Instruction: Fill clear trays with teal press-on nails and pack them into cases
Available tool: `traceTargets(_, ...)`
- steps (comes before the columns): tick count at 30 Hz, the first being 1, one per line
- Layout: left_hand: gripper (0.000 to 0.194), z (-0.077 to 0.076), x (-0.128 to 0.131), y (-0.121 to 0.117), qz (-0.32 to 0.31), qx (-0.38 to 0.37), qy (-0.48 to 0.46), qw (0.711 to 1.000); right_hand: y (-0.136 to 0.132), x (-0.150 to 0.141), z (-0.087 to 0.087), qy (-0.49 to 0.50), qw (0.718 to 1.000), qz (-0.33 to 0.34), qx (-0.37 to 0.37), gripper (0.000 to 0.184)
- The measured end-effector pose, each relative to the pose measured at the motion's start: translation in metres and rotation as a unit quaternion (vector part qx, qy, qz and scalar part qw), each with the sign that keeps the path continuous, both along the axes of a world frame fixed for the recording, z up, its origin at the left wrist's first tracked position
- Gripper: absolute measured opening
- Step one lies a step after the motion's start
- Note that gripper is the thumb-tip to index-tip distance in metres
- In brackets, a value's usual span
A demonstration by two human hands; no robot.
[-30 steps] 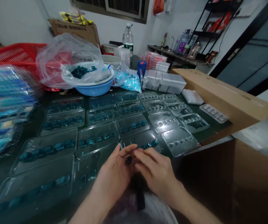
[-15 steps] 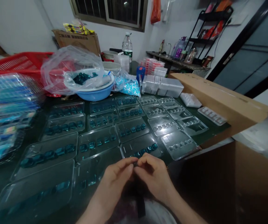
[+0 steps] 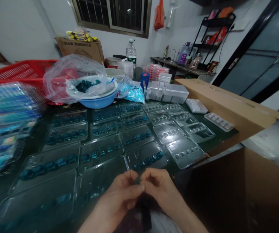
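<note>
My left hand [image 3: 120, 193] and my right hand [image 3: 161, 187] meet fingertip to fingertip near the table's front edge. Pinched between them is a small dark piece [image 3: 137, 180], mostly covered by fingers; its kind I cannot make out. Just beyond my hands lies a clear plastic tray [image 3: 139, 152] with a row of teal faceted pieces [image 3: 148, 160] in its hollows. Several similar trays with teal pieces spread to the left. On the right, a clear tray [image 3: 182, 144] shows hollows without teal pieces.
A blue basin [image 3: 98, 103] with teal pieces in a plastic bag stands behind the trays. To the left are a red basket [image 3: 36, 66] and stacked filled packs [image 3: 10, 103]. An open cardboard box [image 3: 229, 94] borders the right side. A water bottle [image 3: 131, 53] stands at the back.
My left palm was open with a dark round piece near it; now both hands' fingertips pinch a small piece together. My hands sit slightly lower, uncovering more of the tray's teal row.
</note>
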State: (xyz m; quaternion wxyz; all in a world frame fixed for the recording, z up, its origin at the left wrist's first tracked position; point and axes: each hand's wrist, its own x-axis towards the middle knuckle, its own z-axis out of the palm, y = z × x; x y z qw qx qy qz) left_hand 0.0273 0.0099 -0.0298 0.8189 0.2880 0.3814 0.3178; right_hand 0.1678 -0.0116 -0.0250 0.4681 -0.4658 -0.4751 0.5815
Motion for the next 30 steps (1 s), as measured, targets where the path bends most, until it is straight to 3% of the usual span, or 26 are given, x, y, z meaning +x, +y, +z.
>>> traceTargets(7,0.021,0.018,0.001,-0.003,0.061,0.07,0.068,0.993,-0.001,0.0,-0.01,0.055,0.998,-0.016,-0.038,0.017)
traceTargets(11,0.015,0.011,0.001,-0.001,0.047,0.026,0.013,0.998,0.001,-0.002,-0.019,0.183,0.976,0.023,-0.116,0.018)
traceTargets(13,0.013,0.005,0.001,0.002,0.058,-0.019,-0.029,0.998,0.0,-0.003,-0.021,0.201,0.972,0.032,-0.122,0.018)
traceTargets(15,0.013,0.003,0.003,0.005,0.078,-0.055,-0.05,0.994,-0.001,-0.004,-0.019,0.139,0.988,-0.017,-0.065,0.013)
traceTargets(17,0.013,0.004,0.005,0.006,0.089,-0.07,-0.047,0.992,-0.004,-0.003,-0.015,0.032,0.996,-0.077,0.03,0.02)
traceTargets(20,0.011,0.007,0.01,0.006,0.071,-0.062,-0.034,0.995,-0.008,0.001,-0.01,-0.104,0.981,-0.082,0.14,0.025)
traceTargets(23,0.011,0.005,0.013,0.005,0.055,-0.048,-0.013,0.997,-0.012,0.005,-0.009,-0.178,0.966,-0.068,0.173,0.017)
traceTargets(30,0.009,0.0,0.024,0.006,-0.005,-0.017,0.032,0.999,-0.016,0.023,-0.014,-0.263,0.945,-0.091,0.17,0.008)
